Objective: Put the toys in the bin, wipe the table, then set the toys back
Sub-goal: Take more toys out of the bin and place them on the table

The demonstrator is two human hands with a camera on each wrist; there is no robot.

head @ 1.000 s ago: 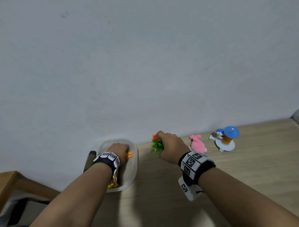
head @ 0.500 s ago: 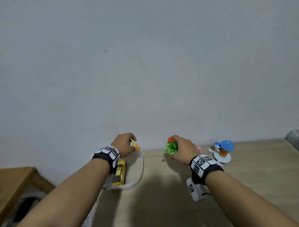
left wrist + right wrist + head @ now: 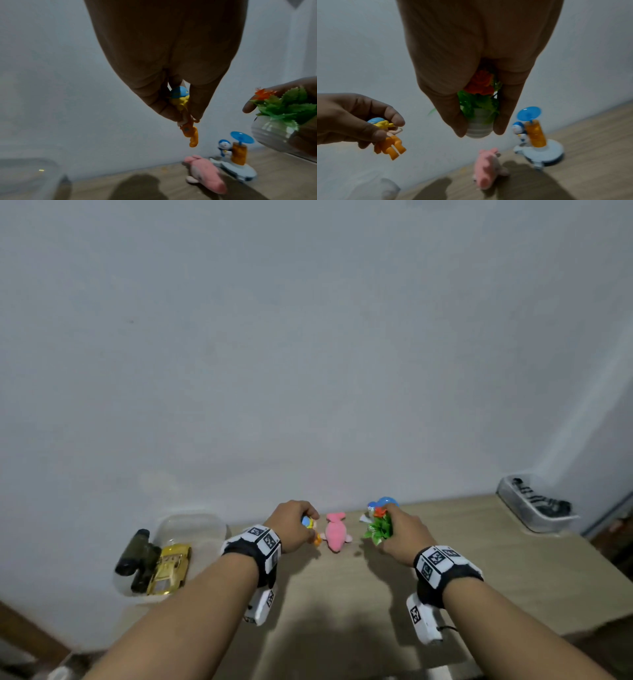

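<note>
My left hand pinches a small figure with a blue cap and orange legs, held above the wooden table. My right hand grips a little potted plant with green leaves and an orange flower, also off the table. Between the two hands a pink plush lies on the table near the wall. A blue cat toy on a white base stands behind the plant. The clear bin sits at the table's left end, holding a gold toy car and a dark toy.
A clear tub with dark items stands at the table's far right by the wall. The wall runs right behind the toys. A wooden piece of furniture shows low at the left, beyond the table's edge.
My left hand lifted the small figure out of the bin and carried it right, over the table. My right hand moved right with the plant, past the pink plush.
</note>
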